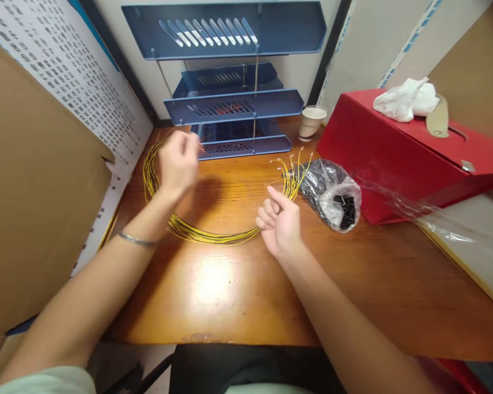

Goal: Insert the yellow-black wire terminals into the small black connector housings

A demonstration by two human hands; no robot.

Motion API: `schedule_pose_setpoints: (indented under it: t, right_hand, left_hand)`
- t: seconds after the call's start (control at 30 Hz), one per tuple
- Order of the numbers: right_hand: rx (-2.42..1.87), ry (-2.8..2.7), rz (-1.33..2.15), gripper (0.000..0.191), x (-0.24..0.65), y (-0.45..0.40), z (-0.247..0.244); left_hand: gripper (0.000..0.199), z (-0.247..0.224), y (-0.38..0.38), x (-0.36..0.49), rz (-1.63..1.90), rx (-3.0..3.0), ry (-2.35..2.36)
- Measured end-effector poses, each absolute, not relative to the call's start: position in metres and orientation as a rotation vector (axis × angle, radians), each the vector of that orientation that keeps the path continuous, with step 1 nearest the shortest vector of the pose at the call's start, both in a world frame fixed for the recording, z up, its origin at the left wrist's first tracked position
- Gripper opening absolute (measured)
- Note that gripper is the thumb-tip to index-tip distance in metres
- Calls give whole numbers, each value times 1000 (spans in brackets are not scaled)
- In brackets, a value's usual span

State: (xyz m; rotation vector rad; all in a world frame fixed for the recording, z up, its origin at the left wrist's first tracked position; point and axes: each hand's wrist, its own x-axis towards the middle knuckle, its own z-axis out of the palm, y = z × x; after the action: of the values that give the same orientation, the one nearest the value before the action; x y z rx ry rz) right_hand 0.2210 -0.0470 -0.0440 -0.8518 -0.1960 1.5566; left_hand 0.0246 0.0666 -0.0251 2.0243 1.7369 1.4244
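Right hand [280,220] is gripping thin yellow-and-black coiled wires [213,238], blurred left hand [178,164] is curling, any hold unclear; loosening right fingers is risking wires springing apart.

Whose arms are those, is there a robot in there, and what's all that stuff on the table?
There's no robot here, just a person with bare hands. The one picture comes from a camera worn on their head, looking forward and down, so you see roughly what they see.

The right hand is closed around a bundle of thin yellow wires that curves over the wooden table. The left hand is blurry beside the bundle's far side, so I can't tell what it holds.

Behind are a blue rack and a paper cup. On the right are a plastic bag with black bits inside and a red box with white tissue on top.
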Motion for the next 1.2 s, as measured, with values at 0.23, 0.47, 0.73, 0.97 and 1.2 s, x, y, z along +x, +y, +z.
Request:
schedule_pose_setpoints:
  t: [0.23,0.47,0.73,0.97,1.2]
  right_hand:
    - [-850,-157,1489,51,243,-16,-49]
    - [-944,-350,1533,47,236,7,-47]
    - [-1146,-559,1464,9,247,11,-55]
    - [-1388,-811,1284,7,277,-11,-68]
    - [-1546,-1393,755,23,316,-24,-69]
  left_hand:
    - [69,-48,-9,72,333,2156,1193]
    - [41,-54,-18,102,88,2572,1303]
    - [44,-59,-11,90,-122,2517,1811]
    - [51,-54,-2,63,-145,2513,1760]
    - [42,-13,-30,25,-256,2321,1130]
